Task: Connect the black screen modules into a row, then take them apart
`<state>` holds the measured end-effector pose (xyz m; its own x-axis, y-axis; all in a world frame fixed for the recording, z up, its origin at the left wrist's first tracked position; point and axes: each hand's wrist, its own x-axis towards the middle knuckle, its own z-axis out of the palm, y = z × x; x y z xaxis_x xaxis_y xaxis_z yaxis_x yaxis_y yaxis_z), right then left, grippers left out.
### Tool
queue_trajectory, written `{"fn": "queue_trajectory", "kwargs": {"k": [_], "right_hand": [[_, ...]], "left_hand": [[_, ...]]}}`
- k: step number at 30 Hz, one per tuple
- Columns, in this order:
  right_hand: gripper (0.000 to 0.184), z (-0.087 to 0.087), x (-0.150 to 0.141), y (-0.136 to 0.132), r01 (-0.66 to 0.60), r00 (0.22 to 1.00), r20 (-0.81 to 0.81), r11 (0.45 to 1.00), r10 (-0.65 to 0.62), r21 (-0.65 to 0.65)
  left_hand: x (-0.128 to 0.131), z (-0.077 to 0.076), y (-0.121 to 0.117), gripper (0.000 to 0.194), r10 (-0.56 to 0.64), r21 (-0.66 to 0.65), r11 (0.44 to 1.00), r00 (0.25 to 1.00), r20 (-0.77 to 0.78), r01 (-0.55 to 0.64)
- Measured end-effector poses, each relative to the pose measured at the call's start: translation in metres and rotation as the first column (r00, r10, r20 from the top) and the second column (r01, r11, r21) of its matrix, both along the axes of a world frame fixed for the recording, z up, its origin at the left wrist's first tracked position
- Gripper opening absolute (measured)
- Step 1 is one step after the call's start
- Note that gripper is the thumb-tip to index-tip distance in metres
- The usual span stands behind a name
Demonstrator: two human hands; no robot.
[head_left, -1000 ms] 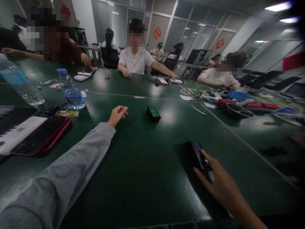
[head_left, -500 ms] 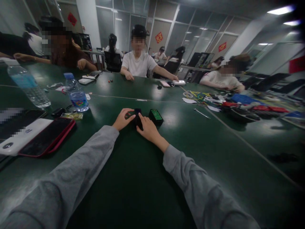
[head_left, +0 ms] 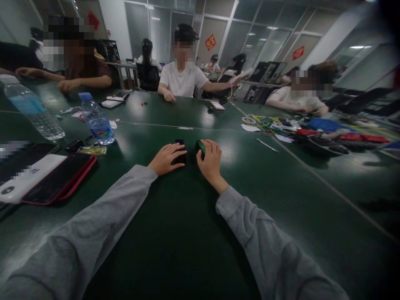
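My left hand (head_left: pixel 166 159) rests at the side of a small black box (head_left: pixel 180 157), its fingers lying over the top and the thumb along the near side, so that it grips the box. To the right, my right hand (head_left: pixel 211 159) is wrapped over a second black box with a green circuit-board-like top (head_left: pixel 201 146). The fingers hide most of that box. Both boxes stand on the dark green table (head_left: pixel 175 216), with a narrow gap between them.
On the left are phones (head_left: pixel 59 177), a power-bank-like white device (head_left: pixel 34 173) and two water bottles (head_left: pixel 98 123) (head_left: pixel 34 108). A wrench (head_left: pixel 267 145) lies to the right, before a heap of cables and cloth (head_left: pixel 325 133). A person (head_left: pixel 183 77) sits opposite.
My right hand has left the left black box and moved right onto the green-topped box. My left hand has closed over the black box. The person opposite has lifted a white object.
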<state>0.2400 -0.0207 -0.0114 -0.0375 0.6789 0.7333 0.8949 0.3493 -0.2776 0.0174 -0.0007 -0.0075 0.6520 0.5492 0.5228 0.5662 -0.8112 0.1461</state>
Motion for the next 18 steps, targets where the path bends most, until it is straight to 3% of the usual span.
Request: {"fn": "queue_trajectory", "kwargs": {"k": [3, 11, 18], "right_hand": [[0.044, -0.009, 0.007, 0.008, 0.070, 0.997, -0.015, 0.994, -0.072, -0.088], [0.044, -0.012, 0.009, 0.008, -0.011, 0.995, -0.095, 0.985, -0.006, -0.173], [0.053, -0.012, 0.010, 0.008, -0.093, 0.989, -0.136, 0.970, 0.064, -0.224]], "left_hand": [[0.002, -0.002, 0.002, 0.057, 0.007, -0.018, 1.000, 0.998, -0.063, -0.009], [0.001, -0.002, 0.003, 0.045, 0.063, -0.049, 0.997, 0.997, -0.036, -0.064], [0.000, -0.003, 0.001, 0.046, 0.227, -0.107, 0.969, 0.974, 0.025, -0.223]]}}
